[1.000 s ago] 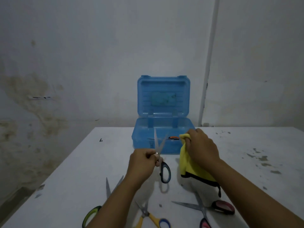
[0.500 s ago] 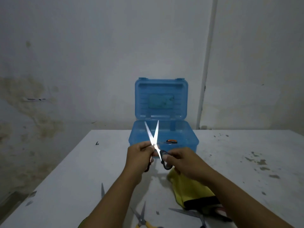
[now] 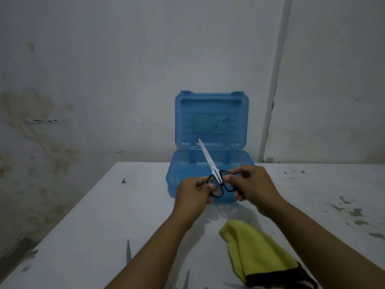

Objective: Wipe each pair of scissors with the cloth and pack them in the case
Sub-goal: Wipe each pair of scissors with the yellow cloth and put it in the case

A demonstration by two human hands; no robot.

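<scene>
Writing: a pale label (image 3: 210, 126) sits inside the lid; I cannot read it
Scissors: 1 black-handled pair (image 3: 215, 175) held above the front of the case, blades together, pointing up and away; 3 bare blade tips (image 3: 128, 251) poke in along the near table edge
Left hand (image 3: 194, 191): fingers curled, pinching the left loop
Right hand (image 3: 250, 185): fingers curled, pinching the right loop
Case: 1 blue case (image 3: 210, 161), lid upright, on the white table (image 3: 104, 215)
Cloth: 1 yellow cloth (image 3: 256, 251), lying by the right forearm

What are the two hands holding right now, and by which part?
Both hold the black-handled steel scissors: left hand on the left handle loop, right hand on the right loop; blades closed.
</scene>
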